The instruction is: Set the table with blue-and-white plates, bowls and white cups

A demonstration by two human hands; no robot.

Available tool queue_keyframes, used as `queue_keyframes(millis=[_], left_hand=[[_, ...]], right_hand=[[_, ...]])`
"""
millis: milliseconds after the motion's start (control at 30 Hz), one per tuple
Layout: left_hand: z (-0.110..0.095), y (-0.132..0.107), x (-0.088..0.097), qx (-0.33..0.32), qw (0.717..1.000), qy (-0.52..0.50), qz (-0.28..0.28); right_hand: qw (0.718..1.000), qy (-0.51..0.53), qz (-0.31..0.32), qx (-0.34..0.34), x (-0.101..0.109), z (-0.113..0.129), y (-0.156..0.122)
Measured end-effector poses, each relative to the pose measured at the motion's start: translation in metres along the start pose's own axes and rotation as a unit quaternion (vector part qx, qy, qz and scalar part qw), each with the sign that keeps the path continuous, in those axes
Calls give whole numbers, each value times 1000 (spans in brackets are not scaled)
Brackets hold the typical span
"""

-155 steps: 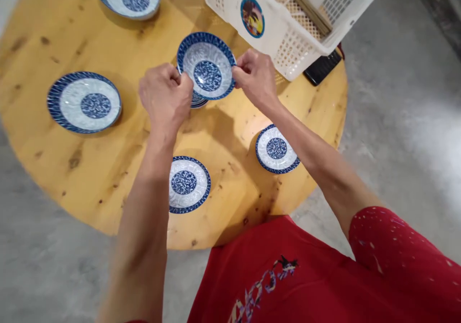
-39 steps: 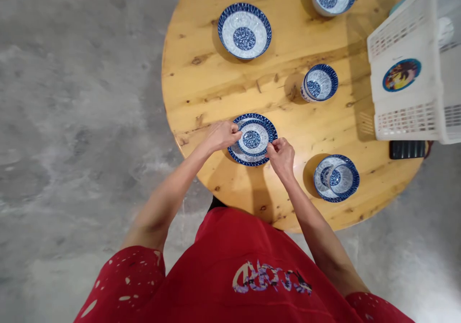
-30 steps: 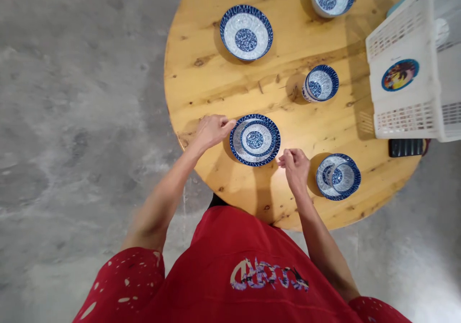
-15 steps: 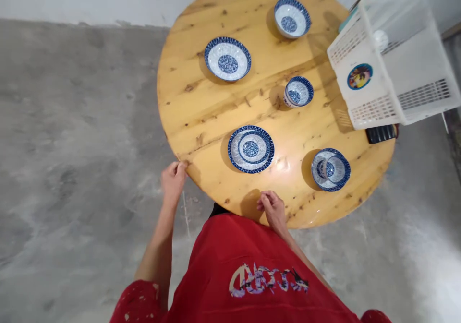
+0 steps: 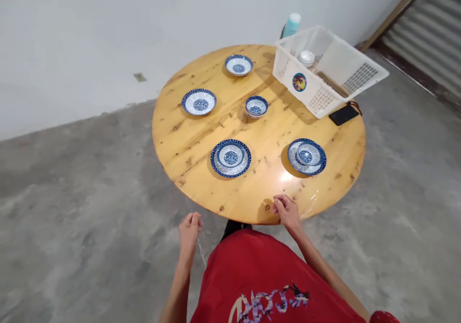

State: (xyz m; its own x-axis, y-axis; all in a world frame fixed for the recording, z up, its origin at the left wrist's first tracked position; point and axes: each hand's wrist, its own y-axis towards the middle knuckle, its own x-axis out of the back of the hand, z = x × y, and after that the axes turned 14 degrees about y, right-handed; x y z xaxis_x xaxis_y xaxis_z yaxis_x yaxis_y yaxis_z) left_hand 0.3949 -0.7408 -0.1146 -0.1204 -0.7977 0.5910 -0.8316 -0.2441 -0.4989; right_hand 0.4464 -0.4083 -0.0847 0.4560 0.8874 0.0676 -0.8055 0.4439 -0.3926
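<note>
My left hand [image 5: 190, 227] hangs just off the front left rim of the round wooden table [image 5: 194, 179], its fingers curled and nothing showing in them. Over the front edge, my right hand [image 5: 287, 213] is also loosely closed, with nothing visible in it. Closest to the hands are a blue-and-white plate [image 5: 231, 170] with a smaller dish [image 5: 231, 157] on it, and to the right another plate [image 5: 293, 150] bearing a small bowl [image 5: 310, 154]. Farther off stand a single small bowl [image 5: 257, 106], a shallow dish [image 5: 199, 101] and a wider bowl [image 5: 239, 65].
A white plastic basket [image 5: 320, 92] at the back right holds white dishes [image 5: 306, 57] and other items. Beside it lies a black phone [image 5: 343, 114]. Behind rises a turquoise bottle [image 5: 291, 25] with a white cap, near the wall [image 5: 108, 35].
The head view has tilted up, showing more wall and the basket's inside. My left hand has come off the table rim. My right hand stays by the front edge; the dishes stand as before.
</note>
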Motion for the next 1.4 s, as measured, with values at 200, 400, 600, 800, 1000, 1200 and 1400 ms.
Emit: queue_keyframes(millis=[200, 400, 600, 800, 1000, 1200, 1400], left_hand=[[22, -49, -30, -32, 997, 39, 57], [84, -98, -30, -14, 996, 63, 54], [106, -118, -7, -7, 996, 89, 14], [105, -94, 10, -16, 999, 35, 3], [156, -61, 71, 37, 999, -3, -25], [234, -19, 179, 114, 986, -61, -109], [261, 50, 264, 110, 990, -4, -88]], right_hand=[[999, 38, 13, -16, 23, -53, -54], [996, 30, 77, -24, 8, -81, -72], [994, 6, 110, 2, 1, -72, -86], [996, -17, 87, -6, -13, -75, -98], [992, -49, 119, -2, -90, -71, -96], [983, -68, 171, 23, -232, -47, -106], [970, -78, 223, 49, -349, -38, -124]])
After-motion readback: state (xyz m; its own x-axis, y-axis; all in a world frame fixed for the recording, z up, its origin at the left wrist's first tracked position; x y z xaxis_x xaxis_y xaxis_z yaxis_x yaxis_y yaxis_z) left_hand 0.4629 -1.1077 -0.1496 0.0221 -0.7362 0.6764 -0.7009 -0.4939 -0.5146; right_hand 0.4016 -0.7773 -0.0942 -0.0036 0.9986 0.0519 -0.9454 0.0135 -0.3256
